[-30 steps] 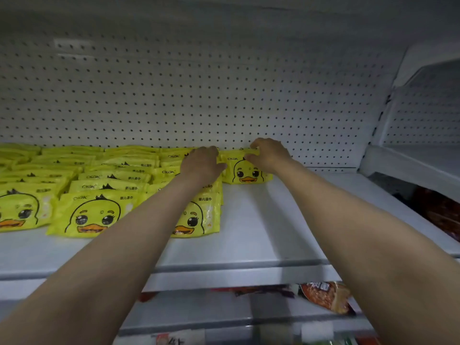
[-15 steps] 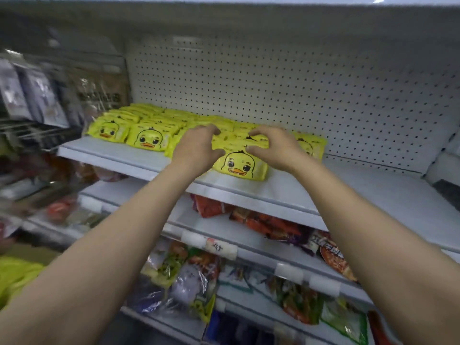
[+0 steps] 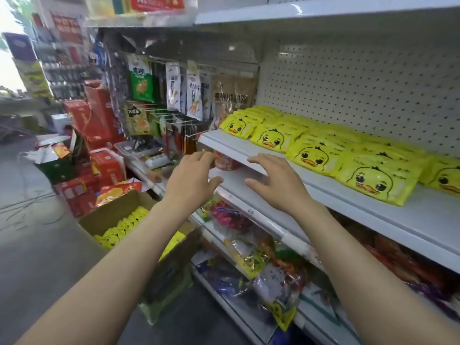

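The left hand and right hand hovered empty, each grip spread, before the shelf. The yellow duck-print packs, perhaps wipes, lay near its front lip; a careless brush could sweep one off.

Red box on the top shelf: large white "14"; the rest is cut off at the frame edge.

Green hanging bag: two big white Chinese characters. I read 魔芋, but I am unsure of the second.

Yellow-green bag below it: dark label with white characters, too blurred to read.

Brown bags: a row of dark characters, too smeared to read.

Price strip on the lower shelf edge: handwritten "6" and one more sign I cannot make out.

Yellow duck packs: small dark print above each duck's head, illegible.

Red cartons on the floor: white logo, unreadable.

Red banner, far left: yellow characters, blurred.
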`<control>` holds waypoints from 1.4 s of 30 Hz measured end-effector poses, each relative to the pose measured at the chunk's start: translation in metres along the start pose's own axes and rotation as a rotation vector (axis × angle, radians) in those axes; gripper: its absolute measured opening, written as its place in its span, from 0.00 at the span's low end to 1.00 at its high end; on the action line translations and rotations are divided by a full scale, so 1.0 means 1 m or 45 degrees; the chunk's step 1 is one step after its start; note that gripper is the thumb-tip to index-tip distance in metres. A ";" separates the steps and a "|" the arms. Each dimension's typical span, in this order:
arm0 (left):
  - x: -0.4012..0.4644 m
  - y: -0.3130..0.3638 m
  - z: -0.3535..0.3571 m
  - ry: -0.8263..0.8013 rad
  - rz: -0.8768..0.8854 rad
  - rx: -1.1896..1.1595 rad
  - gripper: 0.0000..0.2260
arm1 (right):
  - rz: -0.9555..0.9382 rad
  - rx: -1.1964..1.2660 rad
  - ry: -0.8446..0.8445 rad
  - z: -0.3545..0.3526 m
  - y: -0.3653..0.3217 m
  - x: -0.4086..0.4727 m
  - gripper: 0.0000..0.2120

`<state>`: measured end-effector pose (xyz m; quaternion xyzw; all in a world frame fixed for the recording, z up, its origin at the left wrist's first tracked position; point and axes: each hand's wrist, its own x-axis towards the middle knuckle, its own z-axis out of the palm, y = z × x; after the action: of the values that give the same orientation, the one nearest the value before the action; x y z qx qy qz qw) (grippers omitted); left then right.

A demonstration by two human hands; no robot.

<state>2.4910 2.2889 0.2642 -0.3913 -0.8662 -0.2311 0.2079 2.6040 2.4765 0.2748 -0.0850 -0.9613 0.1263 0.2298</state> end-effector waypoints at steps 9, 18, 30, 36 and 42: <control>0.042 -0.209 0.024 0.026 -0.089 0.126 0.20 | -0.089 0.020 -0.131 0.154 -0.093 0.152 0.25; 0.116 -0.415 0.079 -0.276 -0.076 0.127 0.21 | 0.074 0.061 -0.358 0.305 -0.149 0.307 0.26; 0.080 -0.574 0.220 -0.872 -0.396 -0.014 0.23 | 0.247 0.166 -0.882 0.509 -0.127 0.346 0.26; 0.030 -0.625 0.298 -1.223 -0.626 -0.107 0.25 | 0.379 0.189 -1.214 0.618 -0.096 0.313 0.26; -0.021 -0.655 0.356 -1.446 -0.803 -0.196 0.28 | 0.510 0.230 -1.376 0.702 -0.072 0.278 0.27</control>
<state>1.9328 2.0927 -0.1895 -0.1933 -0.8955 -0.0998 -0.3883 2.0266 2.3268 -0.1936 -0.1688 -0.8927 0.2741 -0.3153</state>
